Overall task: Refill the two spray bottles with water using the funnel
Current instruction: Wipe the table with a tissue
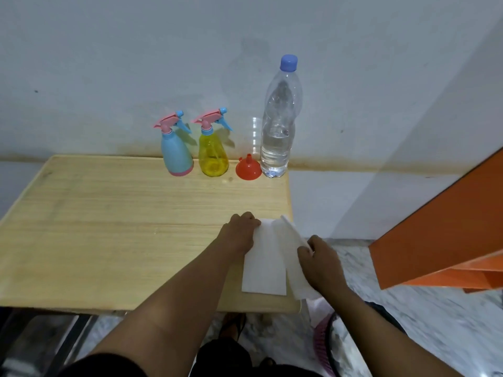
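Just above the middle of the frame, two spray bottles stand upright side by side at the far edge of a pale wooden table (pixel 109 227), against a grey wall. The blue spray bottle (pixel 176 156) is on the left, with a pink base and a pink and blue trigger head. The yellow spray bottle (pixel 213 155) is see-through and stands just right of it, with the same kind of trigger head (both heads are still on the bottles). Right of the yellow one, a small red funnel (pixel 248 170) sits wide end down with its spout pointing up. Beside the funnel stands a tall clear water bottle (pixel 279 126) with a blue cap on, roughly half full.

In the lower middle of the frame, well apart from the bottles, both bare forearms reach forward from the bottom edge to the table's near right corner. The left hand (pixel 239 232) lies knuckles up with its fingers curled over the upper left edge of a white paper towel (pixel 265 265), pressing it to the table. The right hand (pixel 321 262) also lies knuckles up, fingers curled around a second white paper towel (pixel 294 251) that hangs past the table's right edge.

At the right of the frame is an orange slanted structure (pixel 446 232) over a speckled floor.
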